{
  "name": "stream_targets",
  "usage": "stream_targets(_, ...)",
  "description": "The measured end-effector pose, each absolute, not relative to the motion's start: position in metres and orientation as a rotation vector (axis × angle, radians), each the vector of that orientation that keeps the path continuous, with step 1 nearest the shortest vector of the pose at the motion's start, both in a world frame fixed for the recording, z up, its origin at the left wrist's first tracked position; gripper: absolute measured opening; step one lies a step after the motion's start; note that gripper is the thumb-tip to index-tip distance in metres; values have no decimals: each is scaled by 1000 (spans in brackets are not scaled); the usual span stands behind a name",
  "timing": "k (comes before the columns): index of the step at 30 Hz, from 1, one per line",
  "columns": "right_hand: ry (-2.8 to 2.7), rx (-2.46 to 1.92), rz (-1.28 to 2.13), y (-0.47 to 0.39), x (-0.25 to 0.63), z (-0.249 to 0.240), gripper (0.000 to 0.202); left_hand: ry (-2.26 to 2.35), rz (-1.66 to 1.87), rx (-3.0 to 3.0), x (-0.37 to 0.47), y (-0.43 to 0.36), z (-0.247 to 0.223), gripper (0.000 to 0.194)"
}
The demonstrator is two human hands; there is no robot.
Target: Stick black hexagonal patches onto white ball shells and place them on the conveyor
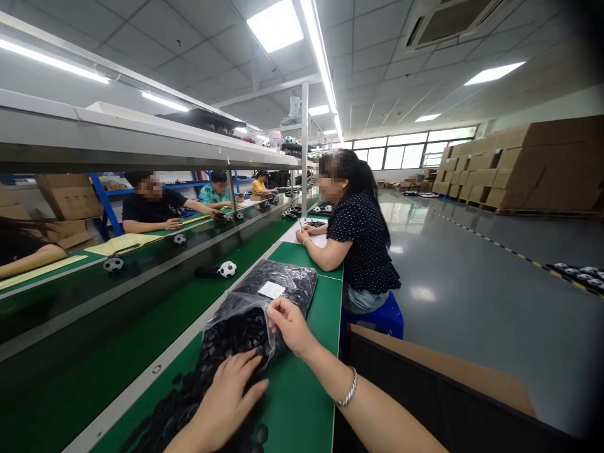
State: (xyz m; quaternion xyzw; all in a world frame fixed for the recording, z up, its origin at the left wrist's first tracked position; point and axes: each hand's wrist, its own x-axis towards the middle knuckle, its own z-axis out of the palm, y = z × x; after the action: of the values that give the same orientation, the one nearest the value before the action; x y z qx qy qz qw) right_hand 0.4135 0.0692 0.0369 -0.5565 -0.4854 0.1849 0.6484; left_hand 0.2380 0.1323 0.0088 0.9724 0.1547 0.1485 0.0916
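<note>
Both hands busy — right hand (291,325) pinching plastic bag (264,302), left hand (226,397) on black pieces (189,396).

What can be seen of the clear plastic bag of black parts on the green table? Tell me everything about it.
The clear plastic bag lies flat on the green table, beside the conveyor belt. It is thin, glossy and crinkled, packed with small black parts, and bears a white label on top. Its near end is open: the right hand pinches and lifts the mouth's edge, while the left hand rests on the black parts spilled out in a heap before it.
</note>
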Motion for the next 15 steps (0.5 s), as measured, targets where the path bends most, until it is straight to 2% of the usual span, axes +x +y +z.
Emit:
stream_targets(4, -1058, -1223, 228, 68, 419, 22, 28, 584, 552, 2821, 270, 145, 34, 36)
stream_targets(10, -1335, -1346, -104, 53, 427, 11, 16, 769, 328, 2885, 345, 170, 45, 45)
stream_targets(15, -1436, -1355, -190, 54, 437, 8, 14, 805, 122, 2876, 351, 182, 42, 50)
